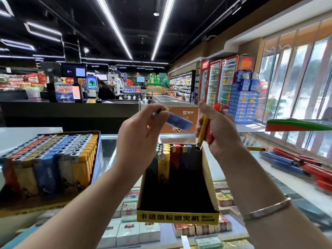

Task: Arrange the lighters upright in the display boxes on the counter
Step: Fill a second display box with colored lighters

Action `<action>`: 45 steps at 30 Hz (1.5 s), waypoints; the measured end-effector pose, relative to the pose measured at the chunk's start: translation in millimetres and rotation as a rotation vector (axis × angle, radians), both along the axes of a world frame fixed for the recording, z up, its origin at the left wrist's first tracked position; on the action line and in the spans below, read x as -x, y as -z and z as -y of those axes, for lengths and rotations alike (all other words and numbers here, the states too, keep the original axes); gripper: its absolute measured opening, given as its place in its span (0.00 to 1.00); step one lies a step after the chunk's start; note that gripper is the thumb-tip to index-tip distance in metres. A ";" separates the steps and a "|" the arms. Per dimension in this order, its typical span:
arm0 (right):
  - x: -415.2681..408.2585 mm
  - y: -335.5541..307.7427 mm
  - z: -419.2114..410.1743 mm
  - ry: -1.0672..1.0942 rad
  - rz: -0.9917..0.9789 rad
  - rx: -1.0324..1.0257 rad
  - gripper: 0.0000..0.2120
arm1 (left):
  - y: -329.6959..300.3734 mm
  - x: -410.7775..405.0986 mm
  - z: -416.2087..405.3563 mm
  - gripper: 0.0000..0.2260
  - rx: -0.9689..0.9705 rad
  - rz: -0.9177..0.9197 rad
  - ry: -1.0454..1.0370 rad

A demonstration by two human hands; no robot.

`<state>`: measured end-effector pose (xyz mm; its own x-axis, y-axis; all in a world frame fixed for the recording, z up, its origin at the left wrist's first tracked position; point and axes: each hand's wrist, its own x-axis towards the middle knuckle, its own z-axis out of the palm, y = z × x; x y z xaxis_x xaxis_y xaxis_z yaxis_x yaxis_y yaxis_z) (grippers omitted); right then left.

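Both forearms are reaching forward and upward from the bottom corners, bare to the elbows, with the hands raised close together near the middle of the view. The left hand (142, 133) is showing its back to the camera, its fingers curling inward and pinching a blue lighter (177, 121) at one end between the thumb and fingertips. The right hand (218, 130) is turning its palm side leftward, with the fingers wrapping around a yellow lighter (203, 132) and what seems to be a red one behind it, though blur is hiding the grip. The right wrist is wearing a thin bracelet (267, 209).
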<state>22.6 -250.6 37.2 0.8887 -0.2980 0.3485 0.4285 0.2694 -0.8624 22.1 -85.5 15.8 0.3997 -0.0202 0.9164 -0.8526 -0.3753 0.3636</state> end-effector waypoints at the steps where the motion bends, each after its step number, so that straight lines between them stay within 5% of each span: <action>1: -1.7 0.2 5.1 0.055 -0.025 0.008 0.08 | 0.1 0.0 0.5 0.11 -0.012 -0.036 0.006; 12: -9.8 9.3 9.2 0.089 -0.173 0.008 0.05 | 14.0 3.4 14.0 0.06 -0.458 -0.159 -0.043; 20: -11.4 9.8 6.6 0.089 -0.164 0.032 0.04 | 7.9 -4.8 3.1 0.12 -0.589 -0.463 0.185; 31: -14.9 14.4 5.2 0.090 -0.148 -0.007 0.05 | 21.5 -5.2 23.6 0.12 -0.538 -0.064 -0.183; 39: -16.0 14.7 6.9 0.089 -0.168 -0.026 0.06 | 16.1 -5.1 24.8 0.10 -0.594 -0.104 -0.156; 45: -16.8 14.8 7.0 0.086 -0.178 -0.029 0.05 | 17.7 -6.3 21.1 0.10 -0.460 -0.225 -0.068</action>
